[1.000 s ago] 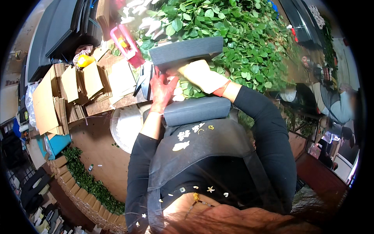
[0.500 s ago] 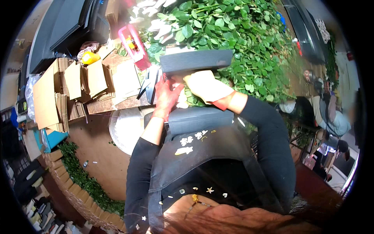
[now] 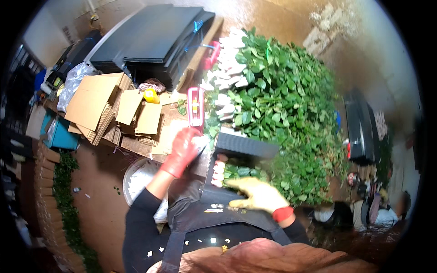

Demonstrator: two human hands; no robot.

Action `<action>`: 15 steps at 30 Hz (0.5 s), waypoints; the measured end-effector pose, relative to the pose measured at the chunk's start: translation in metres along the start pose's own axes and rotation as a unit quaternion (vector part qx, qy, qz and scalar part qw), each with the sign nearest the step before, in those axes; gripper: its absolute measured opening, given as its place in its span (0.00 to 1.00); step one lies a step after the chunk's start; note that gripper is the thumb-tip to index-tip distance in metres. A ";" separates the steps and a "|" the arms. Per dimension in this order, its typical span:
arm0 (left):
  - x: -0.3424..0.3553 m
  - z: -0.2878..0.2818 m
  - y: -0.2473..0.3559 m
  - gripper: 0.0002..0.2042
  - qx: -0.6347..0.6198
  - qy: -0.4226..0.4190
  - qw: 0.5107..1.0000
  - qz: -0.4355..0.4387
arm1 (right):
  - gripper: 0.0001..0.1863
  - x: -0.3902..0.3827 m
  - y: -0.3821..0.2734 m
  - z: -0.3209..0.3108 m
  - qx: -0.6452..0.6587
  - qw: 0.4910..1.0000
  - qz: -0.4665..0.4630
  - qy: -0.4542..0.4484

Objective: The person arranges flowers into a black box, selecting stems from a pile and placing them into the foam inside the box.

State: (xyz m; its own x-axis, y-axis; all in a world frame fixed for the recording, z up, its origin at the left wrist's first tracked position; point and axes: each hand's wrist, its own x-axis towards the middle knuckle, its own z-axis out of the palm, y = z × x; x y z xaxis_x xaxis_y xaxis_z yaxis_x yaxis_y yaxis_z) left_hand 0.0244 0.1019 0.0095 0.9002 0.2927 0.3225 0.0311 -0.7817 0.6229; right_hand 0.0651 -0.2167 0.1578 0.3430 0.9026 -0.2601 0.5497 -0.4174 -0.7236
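Observation:
A black corrugated sheet [image 3: 246,146] stands folded up in front of me. Pale pink rose heads [image 3: 218,172] line its left end, and green leaves [image 3: 241,172] lie inside the fold. My right hand [image 3: 255,193], in a yellow glove with a red cuff, rests with fingers spread over the sheet's near flap and the leaves. My left hand [image 3: 183,152], in a red glove, is off the bundle to its left, beside the pink tape dispenser [image 3: 196,107]. Its fingers and thumb stand apart around a pale patch; a dark slim tool by them is too blurred to name.
A big heap of leafy rose stems [image 3: 291,118] with white-wrapped heads [image 3: 225,107] covers the table's right. Brown cardboard pieces [image 3: 98,104] and a yellow bottle [image 3: 151,95] stand left, before stacked black sheets [image 3: 159,38]. A white bucket [image 3: 136,182] stands below the table's edge.
My left hand has left the bundle and moved left toward the tape dispenser. My right hand has drawn back to the near flap and spread. The view has shifted, showing more of the table's far side.

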 end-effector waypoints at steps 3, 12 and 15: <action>0.110 -0.046 -0.029 0.18 0.096 0.170 0.973 0.127 | 0.29 0.003 0.014 0.040 -0.175 0.983 0.036 -0.041; 0.241 -0.146 -0.037 0.34 0.273 0.060 0.959 -0.050 | 0.27 -0.001 -0.004 0.009 0.075 0.987 -0.038 0.138; 0.193 -0.118 0.038 0.16 0.075 0.245 0.955 0.150 | 0.25 0.001 0.014 0.010 0.299 0.937 0.003 0.183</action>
State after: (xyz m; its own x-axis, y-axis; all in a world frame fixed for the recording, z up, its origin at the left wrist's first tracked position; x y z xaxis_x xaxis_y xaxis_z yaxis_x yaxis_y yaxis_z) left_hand 0.1487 0.1935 0.1793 0.5680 0.2369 0.7882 -0.1016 -0.9302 0.3528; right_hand 0.0652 -0.2205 0.1413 0.6420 0.7591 -0.1076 0.0599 -0.1896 -0.9800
